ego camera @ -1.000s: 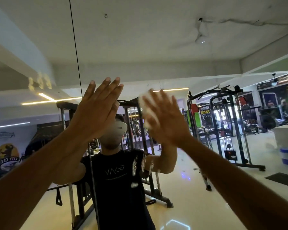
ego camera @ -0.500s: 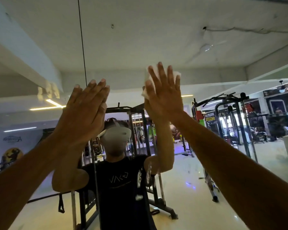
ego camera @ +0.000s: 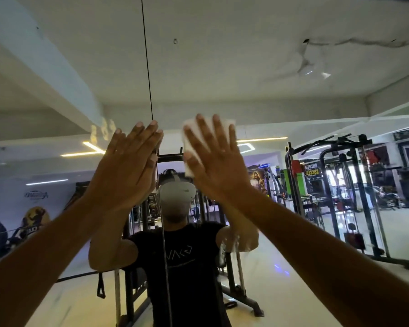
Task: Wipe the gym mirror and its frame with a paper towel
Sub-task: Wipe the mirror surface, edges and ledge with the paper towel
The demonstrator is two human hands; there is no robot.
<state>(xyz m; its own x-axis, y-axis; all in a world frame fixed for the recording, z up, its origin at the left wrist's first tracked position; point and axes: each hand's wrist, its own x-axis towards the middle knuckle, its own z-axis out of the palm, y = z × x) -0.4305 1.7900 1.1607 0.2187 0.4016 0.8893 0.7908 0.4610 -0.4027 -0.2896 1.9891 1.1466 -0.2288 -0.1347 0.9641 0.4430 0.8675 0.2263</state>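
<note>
The gym mirror [ego camera: 281, 67] fills the whole view and reflects the ceiling, the gym and a person in a black shirt. A thin dark seam [ego camera: 147, 67] between two mirror panels runs top to bottom. My right hand [ego camera: 216, 159] lies flat on the glass just right of the seam, fingers spread, pressing a folded white paper towel [ego camera: 228, 125] against it. My left hand [ego camera: 130, 164] rests flat on the glass with fingers together, its fingertips touching the seam; it holds nothing. No frame edge shows.
Reflected in the glass are black cable machines [ego camera: 345, 197] at the right, a rack behind the person, wall posters at the left and a pale glossy floor [ego camera: 293, 279].
My right hand with the towel rose up the glass and then shifted slightly left. My left hand stayed flat on the mirror, ending nearer the seam. The view tilted upward.
</note>
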